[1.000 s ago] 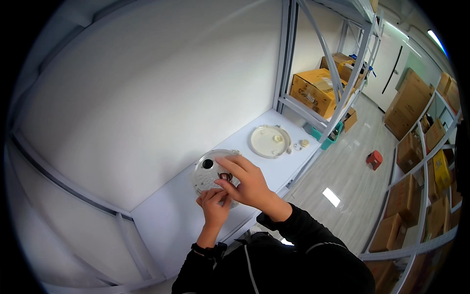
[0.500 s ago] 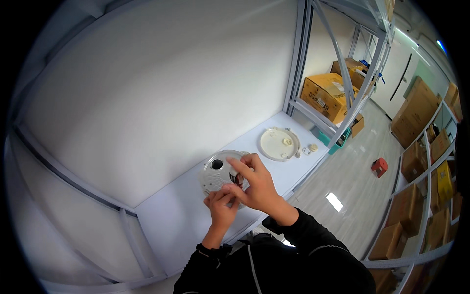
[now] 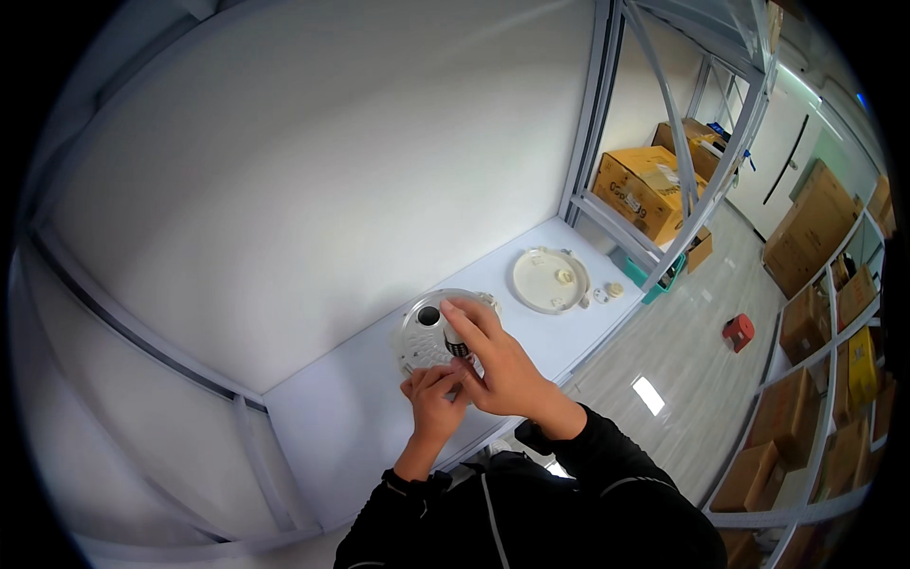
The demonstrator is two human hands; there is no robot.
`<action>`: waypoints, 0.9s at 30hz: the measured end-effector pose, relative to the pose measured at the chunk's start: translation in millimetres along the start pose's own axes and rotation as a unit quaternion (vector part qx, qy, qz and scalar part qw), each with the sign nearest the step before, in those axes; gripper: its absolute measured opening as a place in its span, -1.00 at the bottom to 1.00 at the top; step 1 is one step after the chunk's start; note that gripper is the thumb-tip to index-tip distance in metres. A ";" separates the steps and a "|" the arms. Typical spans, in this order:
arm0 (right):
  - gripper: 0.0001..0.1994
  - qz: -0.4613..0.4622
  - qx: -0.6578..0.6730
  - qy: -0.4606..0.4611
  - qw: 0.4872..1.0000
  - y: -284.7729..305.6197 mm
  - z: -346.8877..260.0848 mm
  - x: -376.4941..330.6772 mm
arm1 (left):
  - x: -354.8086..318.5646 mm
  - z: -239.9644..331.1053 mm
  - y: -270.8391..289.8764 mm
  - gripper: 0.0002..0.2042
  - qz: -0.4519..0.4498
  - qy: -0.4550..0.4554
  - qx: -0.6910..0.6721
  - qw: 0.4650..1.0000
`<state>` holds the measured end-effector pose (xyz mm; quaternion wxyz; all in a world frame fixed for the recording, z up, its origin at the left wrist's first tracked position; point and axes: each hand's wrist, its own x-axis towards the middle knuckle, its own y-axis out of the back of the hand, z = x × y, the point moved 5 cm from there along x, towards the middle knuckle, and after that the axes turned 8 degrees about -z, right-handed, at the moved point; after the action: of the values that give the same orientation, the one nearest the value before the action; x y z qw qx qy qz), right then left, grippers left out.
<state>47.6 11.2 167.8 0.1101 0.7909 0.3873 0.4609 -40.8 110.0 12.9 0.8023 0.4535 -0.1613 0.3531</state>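
On the white table, a round silvery metal disc (image 3: 417, 343) with a dark round hole lies in front of me. My right hand (image 3: 507, 368) reaches over it, index finger stretched forward and thumb bent toward the left hand. Between that finger and thumb sits a small black-and-white part (image 3: 457, 348), its kind unclear. Close by at the disc's near edge, my left hand (image 3: 437, 406) has its fingers pressed together, touching the right thumb. Whatever it pinches is hidden.
A cream round tray-like cover (image 3: 527, 287) with small pieces in it lies farther right, small cream parts (image 3: 614, 290) beside it. A metal frame post (image 3: 591, 114) rises behind. Cardboard boxes (image 3: 641, 190), a teal bin (image 3: 658, 287) and a red stool (image 3: 738, 332) stand to the right.
My right index finger and thumb have shifted slightly over the disc, and more of the black-and-white part shows. The left hand stays nearly in place. The whole view has shifted a little.
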 end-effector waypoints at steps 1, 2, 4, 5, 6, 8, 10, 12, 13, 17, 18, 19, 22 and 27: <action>-0.25 -0.009 0.013 0.001 1.000 -1.4 0.0 0.7 | -1.6 -2.4 -0.7 -0.81 -0.004 0.003 0.001 1.000; -0.22 -0.036 0.003 -0.017 0.999 -2.0 4.8 -3.1 | -2.0 -3.0 -1.2 -0.81 -0.009 0.004 0.001 1.000; -0.19 -0.058 -0.022 -0.049 0.997 -3.7 12.3 -6.9 | -2.3 -4.1 -1.8 -0.81 -0.020 0.009 0.005 1.000; -0.18 -0.054 -0.038 -0.062 0.996 -4.0 14.8 -8.8 | -2.4 -4.0 -1.6 -0.80 -0.026 0.014 0.008 1.000; -0.18 -0.050 -0.053 -0.075 0.995 -4.3 17.3 -10.7 | -2.2 -4.0 -1.8 -0.80 -0.033 0.020 0.012 0.999; -0.16 -0.029 -0.080 -0.050 0.995 -3.7 20.0 -12.4 | -2.2 -3.9 -2.4 -0.81 -0.031 0.026 0.002 0.999; -0.14 -0.014 -0.076 -0.032 0.996 -1.7 19.0 -10.3 | -1.6 -4.3 -1.8 -0.82 -0.028 0.028 -0.003 0.999; -0.13 -0.006 -0.040 -0.026 0.999 2.7 12.5 -6.3 | -2.3 -4.4 -1.7 -0.84 -0.024 0.030 -0.006 0.999; -0.14 -0.024 -0.020 -0.040 0.999 3.2 12.9 -7.0 | -1.1 -2.5 -1.4 -0.84 -0.026 0.031 -0.004 0.999; -0.17 -0.063 -0.012 -0.067 0.996 3.6 17.3 -10.0 | 2.2 5.2 3.5 -0.87 -0.038 0.039 -0.011 0.998; -0.17 -0.068 -0.035 -0.071 0.995 4.0 17.6 -10.5 | 2.3 5.3 4.0 -0.87 -0.041 0.043 -0.014 0.998; -0.17 -0.073 -0.059 -0.074 0.993 3.9 17.6 -11.3 | 1.4 5.6 4.0 -0.87 -0.040 0.045 -0.014 0.998; -0.17 -0.010 -0.127 -0.082 0.988 6.9 19.8 -14.6 | 1.7 7.0 3.6 -0.88 -0.040 0.048 -0.017 0.998; -0.22 0.038 -0.095 -0.035 0.994 7.9 15.7 -16.3 | 0.5 7.3 4.7 -0.87 -0.029 0.046 -0.018 0.998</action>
<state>59.9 -2.9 152.8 0.1806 0.8068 0.3071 0.4713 -43.4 105.6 19.9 0.8267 0.4265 -0.1179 0.3475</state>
